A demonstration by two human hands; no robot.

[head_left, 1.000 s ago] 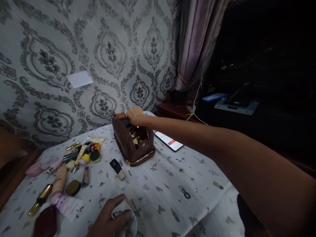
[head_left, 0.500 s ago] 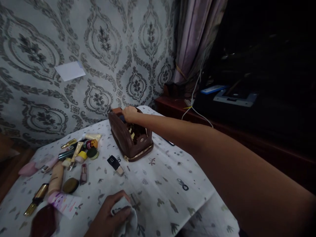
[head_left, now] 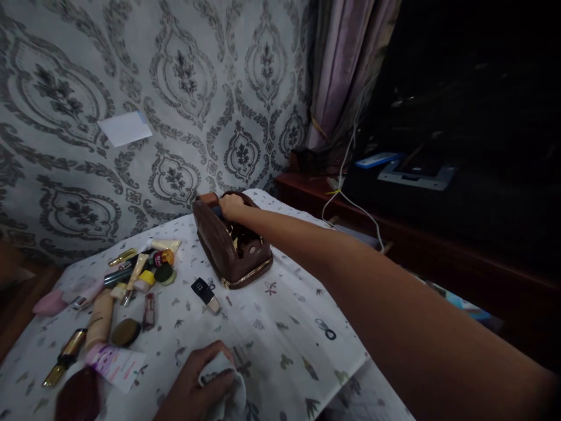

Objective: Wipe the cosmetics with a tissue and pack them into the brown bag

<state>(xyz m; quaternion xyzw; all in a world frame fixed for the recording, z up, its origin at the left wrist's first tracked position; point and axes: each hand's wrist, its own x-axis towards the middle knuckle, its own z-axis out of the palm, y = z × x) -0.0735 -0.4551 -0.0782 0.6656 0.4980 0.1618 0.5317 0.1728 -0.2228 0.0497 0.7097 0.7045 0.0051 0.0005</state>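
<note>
Left hand (head_left: 197,371) grips a crumpled cloth (head_left: 235,397), unchanged; beyond it, the right hand (head_left: 232,206) remains inside the brown cosmetic bag (head_left: 245,268), hold hidden, nothing newly out.

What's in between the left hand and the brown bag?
A small black-capped bottle lies on the patterned tablecloth between the left hand and the bag, nearer the bag. The head view shows it.

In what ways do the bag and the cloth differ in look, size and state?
The bag is brown; the cloth is pale. The bag looks larger than the cloth. The bag stands open; the cloth is bunched in the left hand. Each has a hand at it.
</note>
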